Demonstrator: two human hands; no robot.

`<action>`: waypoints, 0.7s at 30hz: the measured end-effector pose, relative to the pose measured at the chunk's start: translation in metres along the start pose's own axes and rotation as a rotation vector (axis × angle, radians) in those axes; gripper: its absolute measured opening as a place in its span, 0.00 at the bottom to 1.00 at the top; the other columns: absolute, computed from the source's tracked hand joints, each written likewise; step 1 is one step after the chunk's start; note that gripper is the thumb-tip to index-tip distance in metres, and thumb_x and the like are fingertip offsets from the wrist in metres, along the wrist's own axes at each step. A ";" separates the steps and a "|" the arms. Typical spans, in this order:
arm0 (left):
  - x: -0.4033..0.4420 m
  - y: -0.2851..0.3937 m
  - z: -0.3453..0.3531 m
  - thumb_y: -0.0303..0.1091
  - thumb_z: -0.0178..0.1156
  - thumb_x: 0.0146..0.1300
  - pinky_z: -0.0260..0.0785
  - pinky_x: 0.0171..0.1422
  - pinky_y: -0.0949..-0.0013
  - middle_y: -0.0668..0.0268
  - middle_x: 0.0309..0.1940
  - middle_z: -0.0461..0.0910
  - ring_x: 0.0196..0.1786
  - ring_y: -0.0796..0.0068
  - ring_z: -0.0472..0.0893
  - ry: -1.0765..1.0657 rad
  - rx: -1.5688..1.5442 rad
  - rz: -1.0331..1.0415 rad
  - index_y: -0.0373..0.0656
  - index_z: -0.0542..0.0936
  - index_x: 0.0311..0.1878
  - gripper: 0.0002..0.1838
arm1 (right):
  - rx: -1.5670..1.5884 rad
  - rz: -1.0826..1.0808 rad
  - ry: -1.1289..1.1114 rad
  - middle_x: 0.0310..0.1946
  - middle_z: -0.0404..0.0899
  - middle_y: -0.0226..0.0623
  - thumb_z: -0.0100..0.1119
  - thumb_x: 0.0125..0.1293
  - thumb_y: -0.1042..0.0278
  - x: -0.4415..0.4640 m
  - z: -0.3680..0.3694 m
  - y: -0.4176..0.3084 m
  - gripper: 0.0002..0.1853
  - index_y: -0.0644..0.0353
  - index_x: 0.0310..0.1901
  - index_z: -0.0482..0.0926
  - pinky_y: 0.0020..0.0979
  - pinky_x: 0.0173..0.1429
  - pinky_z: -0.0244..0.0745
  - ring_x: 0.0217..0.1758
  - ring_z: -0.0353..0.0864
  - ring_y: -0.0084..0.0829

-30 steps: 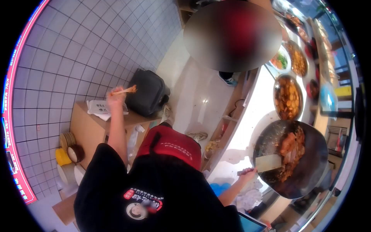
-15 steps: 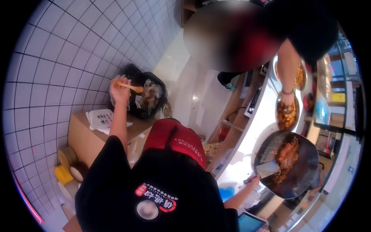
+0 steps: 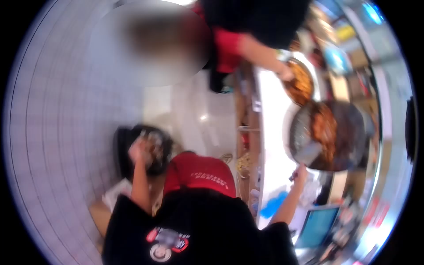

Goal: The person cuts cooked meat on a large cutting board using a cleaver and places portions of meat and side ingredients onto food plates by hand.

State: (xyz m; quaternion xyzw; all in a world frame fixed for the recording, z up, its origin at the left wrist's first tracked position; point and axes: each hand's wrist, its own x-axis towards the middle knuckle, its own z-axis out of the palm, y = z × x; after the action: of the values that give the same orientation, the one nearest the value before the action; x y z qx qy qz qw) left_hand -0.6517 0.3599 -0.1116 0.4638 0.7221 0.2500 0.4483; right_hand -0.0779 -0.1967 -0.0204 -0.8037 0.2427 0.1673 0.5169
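My right hand (image 3: pixel 300 172) is closed around the handle of a broad metal spatula (image 3: pixel 308 153). The spatula's blade rests in a big dark wok (image 3: pixel 351 132), against a strip of reddish-brown cooked food (image 3: pixel 324 130). On the other side, my left hand (image 3: pixel 138 151) hangs over a black bin (image 3: pixel 123 150) with crumpled plastic and scraps inside. Motion smears its fingers, and whatever it holds cannot be made out.
A co-worker's hand (image 3: pixel 286 73) reaches into an oval pan of orange-brown food (image 3: pixel 301 81) beyond the wok. A white counter (image 3: pixel 274 145) runs along the right. A screen (image 3: pixel 317 225) and blue plastic (image 3: pixel 274 205) sit nearer me. A tiled wall (image 3: pixel 57 132) is at left.
My view has swung round. My left hand has moved in over the bin, and the wooden stick-like utensil it held no longer shows. My right hand keeps hold of the spatula in the wok.
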 end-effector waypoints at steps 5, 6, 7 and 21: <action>-0.011 0.031 0.086 0.27 0.59 0.64 0.79 0.45 0.68 0.56 0.37 0.84 0.39 0.66 0.84 -0.267 -0.321 0.047 0.29 0.82 0.42 0.10 | 0.150 0.027 -0.057 0.15 0.70 0.31 0.58 0.71 0.53 0.000 -0.009 0.019 0.16 0.57 0.32 0.74 0.29 0.17 0.67 0.12 0.68 0.24; -0.008 0.025 0.106 0.30 0.59 0.65 0.78 0.49 0.67 0.56 0.38 0.85 0.42 0.66 0.84 -0.346 -0.121 0.250 0.28 0.82 0.44 0.12 | 0.175 0.050 -0.068 0.15 0.70 0.31 0.59 0.70 0.54 -0.002 -0.010 0.021 0.16 0.57 0.31 0.74 0.29 0.17 0.67 0.13 0.68 0.24; -0.038 0.047 0.135 0.32 0.60 0.66 0.77 0.52 0.66 0.56 0.39 0.85 0.44 0.65 0.84 -0.415 -0.318 0.094 0.29 0.82 0.46 0.14 | 0.195 0.072 -0.087 0.15 0.70 0.30 0.59 0.70 0.54 -0.009 -0.009 0.018 0.16 0.56 0.30 0.73 0.29 0.17 0.67 0.13 0.69 0.24; -0.399 0.250 0.591 0.37 0.71 0.55 0.63 0.72 0.55 0.55 0.56 0.81 0.63 0.52 0.75 -1.347 0.300 1.434 0.40 0.82 0.55 0.24 | 0.548 0.241 -0.154 0.16 0.68 0.31 0.58 0.72 0.57 -0.036 0.001 0.039 0.16 0.58 0.30 0.70 0.30 0.20 0.67 0.14 0.68 0.26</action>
State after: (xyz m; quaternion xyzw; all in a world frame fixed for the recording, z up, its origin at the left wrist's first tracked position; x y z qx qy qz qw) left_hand 0.0462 0.0823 -0.0308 0.8877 -0.1099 0.0523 0.4441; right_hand -0.1295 -0.2017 -0.0312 -0.5849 0.3326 0.2162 0.7075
